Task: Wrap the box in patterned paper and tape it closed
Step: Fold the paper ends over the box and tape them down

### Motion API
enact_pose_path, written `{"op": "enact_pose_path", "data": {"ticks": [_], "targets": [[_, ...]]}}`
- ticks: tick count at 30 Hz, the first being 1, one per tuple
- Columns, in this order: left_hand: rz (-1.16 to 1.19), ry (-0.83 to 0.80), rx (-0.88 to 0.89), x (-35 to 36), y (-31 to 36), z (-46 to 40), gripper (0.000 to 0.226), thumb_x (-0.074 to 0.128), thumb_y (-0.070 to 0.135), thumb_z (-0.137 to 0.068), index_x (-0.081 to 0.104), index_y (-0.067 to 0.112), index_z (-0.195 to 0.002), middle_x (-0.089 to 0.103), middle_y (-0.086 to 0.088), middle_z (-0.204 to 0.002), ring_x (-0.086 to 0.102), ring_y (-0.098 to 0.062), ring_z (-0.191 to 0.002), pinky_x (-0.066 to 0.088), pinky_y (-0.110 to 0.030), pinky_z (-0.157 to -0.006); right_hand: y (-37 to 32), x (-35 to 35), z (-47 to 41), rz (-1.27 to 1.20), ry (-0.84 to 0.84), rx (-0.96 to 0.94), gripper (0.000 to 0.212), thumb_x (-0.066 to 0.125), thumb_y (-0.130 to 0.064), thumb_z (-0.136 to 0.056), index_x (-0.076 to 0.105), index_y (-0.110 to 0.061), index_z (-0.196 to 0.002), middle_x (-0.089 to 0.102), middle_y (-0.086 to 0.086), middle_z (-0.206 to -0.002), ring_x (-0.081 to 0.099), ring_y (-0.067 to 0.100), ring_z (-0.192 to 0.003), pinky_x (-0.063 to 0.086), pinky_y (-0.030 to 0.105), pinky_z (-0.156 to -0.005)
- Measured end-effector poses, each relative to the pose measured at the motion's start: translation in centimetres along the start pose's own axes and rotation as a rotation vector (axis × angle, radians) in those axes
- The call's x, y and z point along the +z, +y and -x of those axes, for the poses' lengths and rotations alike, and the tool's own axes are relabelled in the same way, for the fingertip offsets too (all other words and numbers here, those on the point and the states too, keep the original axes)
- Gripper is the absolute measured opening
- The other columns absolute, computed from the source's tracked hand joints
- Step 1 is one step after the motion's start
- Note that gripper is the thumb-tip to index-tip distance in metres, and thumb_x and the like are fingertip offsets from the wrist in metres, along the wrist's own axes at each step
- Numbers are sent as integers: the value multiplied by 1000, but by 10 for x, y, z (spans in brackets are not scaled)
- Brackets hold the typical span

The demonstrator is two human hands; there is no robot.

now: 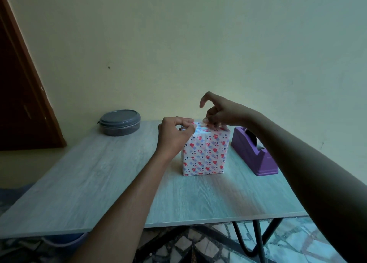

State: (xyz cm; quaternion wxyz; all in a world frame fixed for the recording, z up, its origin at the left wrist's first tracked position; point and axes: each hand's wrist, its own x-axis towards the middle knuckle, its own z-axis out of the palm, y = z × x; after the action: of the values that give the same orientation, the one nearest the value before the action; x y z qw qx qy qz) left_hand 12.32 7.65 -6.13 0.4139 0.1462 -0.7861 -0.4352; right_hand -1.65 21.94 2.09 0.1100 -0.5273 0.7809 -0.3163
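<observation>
The box (205,153) stands upright near the middle of the table, covered in white paper with red hearts and blue marks. My left hand (174,133) rests at its top left edge, fingers curled and pinched on the paper there. My right hand (220,112) hovers over the top right, thumb and fingers pinched together at the paper fold, index finger raised. Whether a strip of tape is between the fingers is too small to tell. The purple tape dispenser (255,153) sits just right of the box.
A round grey lidded container (119,122) sits at the table's far left corner. The wooden table (89,173) butts against a pale wall. A brown door (21,96) is at the left. Black metal legs and a patterned floor show below the front edge.
</observation>
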Motion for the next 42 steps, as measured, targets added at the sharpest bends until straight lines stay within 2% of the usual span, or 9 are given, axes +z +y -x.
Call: {"op": "enact_pose_path", "data": {"ticks": [5,13,19,22,27,30,35,38,42], "targets": [[13,-7,-6,0,0,-1,9,80,18,-85,80,14,-78,78,7,-106,70,-2,-102,58,-22,-83,0,-6,-7,15,-76,66,44,66,4,-94,41,-15,-125,65,6,-72,52,18,-60,46,27,-57],[-5,-3,7,0,1,0,7,80,17,-85,80,12,-80,78,6,-108,69,-3,-103,49,-9,-78,-20,-9,-22,211,-164,225,48,74,-4,-89,44,-17,-124,72,7,-77,60,22,-66,53,34,-63],[-18,-9,3,-1,0,-1,5,80,16,-86,81,12,-83,78,6,-109,69,-3,-101,46,-4,-74,-34,-13,-28,479,-66,297,60,96,-34,-70,56,-8,-108,74,0,-59,59,16,-46,47,26,-49],[-6,-17,4,-1,-1,-1,7,81,19,-85,80,17,-78,78,9,-105,69,1,-98,46,-4,-76,-25,-20,-24,474,-58,358,67,98,-49,-62,66,1,-94,73,2,-59,55,19,-50,46,25,-49],[38,-22,-19,-2,0,-5,14,82,18,-84,77,20,-71,79,9,-101,70,2,-96,46,-4,-78,-9,-24,-17,204,-61,465,28,85,-17,-86,61,-4,-93,69,11,-76,56,22,-68,48,28,-53],[39,-28,-24,-1,-1,-5,15,81,19,-84,76,21,-69,79,9,-102,70,0,-99,47,-10,-81,-4,-21,-13,120,27,438,17,66,-19,-101,59,-5,-104,69,16,-87,56,23,-72,47,30,-56],[48,-4,-26,2,-4,-6,13,81,17,-83,77,17,-71,79,7,-101,71,-2,-97,51,-15,-81,1,2,-10,157,84,422,60,81,-57,-81,65,-1,-95,67,15,-82,57,27,-68,47,34,-57],[40,-8,-23,2,-3,-6,15,81,19,-82,76,20,-68,79,8,-100,71,-1,-97,53,-17,-82,3,5,-9,60,98,482,51,93,-44,-70,63,-5,-86,60,13,-77,53,28,-67,44,35,-58],[34,-16,-23,0,-2,-6,19,81,19,-82,74,24,-66,79,9,-100,71,-1,-97,51,-14,-81,6,-4,9,-179,143,460,30,86,-13,-84,57,-7,-87,56,12,-79,47,22,-75,43,33,-61]]}}
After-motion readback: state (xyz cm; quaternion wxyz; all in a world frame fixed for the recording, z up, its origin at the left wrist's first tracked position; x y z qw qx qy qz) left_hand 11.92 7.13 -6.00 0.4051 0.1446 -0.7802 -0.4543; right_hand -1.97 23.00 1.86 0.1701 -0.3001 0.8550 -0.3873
